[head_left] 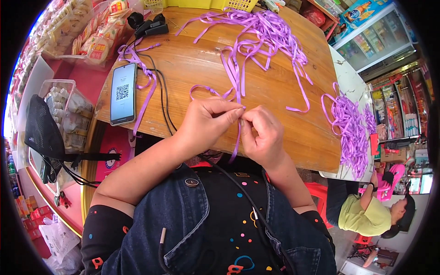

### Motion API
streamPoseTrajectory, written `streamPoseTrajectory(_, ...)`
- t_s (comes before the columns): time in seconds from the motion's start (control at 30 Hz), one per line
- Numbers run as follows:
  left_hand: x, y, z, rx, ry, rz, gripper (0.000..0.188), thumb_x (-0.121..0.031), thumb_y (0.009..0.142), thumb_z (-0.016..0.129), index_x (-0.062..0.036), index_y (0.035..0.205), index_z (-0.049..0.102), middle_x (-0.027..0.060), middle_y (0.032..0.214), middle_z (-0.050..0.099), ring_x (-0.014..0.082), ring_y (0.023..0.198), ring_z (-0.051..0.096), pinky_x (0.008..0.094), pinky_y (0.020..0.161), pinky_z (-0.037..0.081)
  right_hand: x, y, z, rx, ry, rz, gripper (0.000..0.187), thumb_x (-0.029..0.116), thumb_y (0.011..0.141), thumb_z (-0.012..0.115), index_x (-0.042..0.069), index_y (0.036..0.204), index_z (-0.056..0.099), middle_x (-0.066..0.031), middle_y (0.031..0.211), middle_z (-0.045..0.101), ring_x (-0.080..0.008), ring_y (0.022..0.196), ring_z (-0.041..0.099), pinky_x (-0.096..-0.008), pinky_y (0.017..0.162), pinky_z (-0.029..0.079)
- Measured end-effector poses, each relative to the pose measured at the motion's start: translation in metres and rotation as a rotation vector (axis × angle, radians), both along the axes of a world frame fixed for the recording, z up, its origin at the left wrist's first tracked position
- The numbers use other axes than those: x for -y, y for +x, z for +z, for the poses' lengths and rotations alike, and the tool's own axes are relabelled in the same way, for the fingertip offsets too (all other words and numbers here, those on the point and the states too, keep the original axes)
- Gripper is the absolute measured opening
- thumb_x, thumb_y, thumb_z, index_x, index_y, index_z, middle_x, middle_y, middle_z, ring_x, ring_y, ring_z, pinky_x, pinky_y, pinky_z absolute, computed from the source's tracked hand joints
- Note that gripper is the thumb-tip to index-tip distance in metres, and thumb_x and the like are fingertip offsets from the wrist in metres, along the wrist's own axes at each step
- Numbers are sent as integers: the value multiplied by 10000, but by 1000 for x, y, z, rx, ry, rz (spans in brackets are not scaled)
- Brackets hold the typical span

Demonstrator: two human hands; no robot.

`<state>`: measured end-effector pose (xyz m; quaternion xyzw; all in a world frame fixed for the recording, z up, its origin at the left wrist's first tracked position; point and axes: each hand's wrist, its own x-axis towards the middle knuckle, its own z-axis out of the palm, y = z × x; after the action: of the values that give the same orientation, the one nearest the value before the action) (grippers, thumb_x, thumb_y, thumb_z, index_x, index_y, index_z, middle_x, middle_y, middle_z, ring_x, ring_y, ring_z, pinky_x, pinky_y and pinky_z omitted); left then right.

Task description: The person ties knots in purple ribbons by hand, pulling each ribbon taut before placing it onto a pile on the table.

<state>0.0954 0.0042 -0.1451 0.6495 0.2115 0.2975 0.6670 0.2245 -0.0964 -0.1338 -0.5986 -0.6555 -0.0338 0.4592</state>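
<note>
Over the near edge of the wooden table, both my hands meet on a thin purple ribbon (236, 147). My left hand (210, 120) pinches it between thumb and forefinger. Close beside it, my right hand (262, 133) is closed in a pinch on the same ribbon, its fingertips almost touching the left ones. One end hangs down below my fingers, and another stretch runs up and away across the table. The exact spot between my fingertips is mostly hidden. Beyond my hands lies a large tangled pile of purple ribbons (275, 34).
A phone (123, 94) showing a square code lies left on the wooden table (183, 59), beside black cables (163, 98) and loose ribbon. A second ribbon heap (350, 133) covers part of a white table at right. A yellow basket (197, 3) stands at the back; a person (366, 213) sits at right.
</note>
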Motion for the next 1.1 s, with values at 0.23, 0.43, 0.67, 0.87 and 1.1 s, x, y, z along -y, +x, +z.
streamPoseTrajectory(0.23,0,-2,3,2,659,55,148,-18,776,668,10,920,686,72,654,565,138,554,525,268,513,415,1,5,4,268,148,-18,162,-103,702,651,-19,816,575,-117,691,550,-272,589,546,-345,518,433)
streamPoseTrajectory(0.43,4,-2,11,-114,574,50,122,-34,738,676,8,852,665,58,651,546,108,534,486,262,478,381,4,6,2,361,234,-54,186,-100,696,672,-30,858,616,-109,702,570,-265,589,553,-341,531,450)
streamPoseTrajectory(0.67,2,-4,5,-129,484,37,129,-35,740,659,18,856,637,52,697,527,97,572,489,256,500,383,4,-3,-5,-20,51,-59,88,-78,769,643,-16,814,599,-84,697,557,-161,558,519,-279,507,410)
streamPoseTrajectory(0.87,3,-2,8,-121,466,64,119,-39,747,653,19,848,630,58,724,529,98,589,495,256,520,394,9,-1,-11,-464,-116,31,67,45,901,565,-2,853,570,14,721,526,-45,605,452,-198,516,347)
streamPoseTrajectory(1.1,3,-2,6,-50,424,62,96,6,776,663,14,872,661,51,771,568,91,637,533,231,547,426,7,5,-15,-1128,-347,235,145,175,945,514,67,850,531,5,687,527,-54,582,455,-192,507,343)
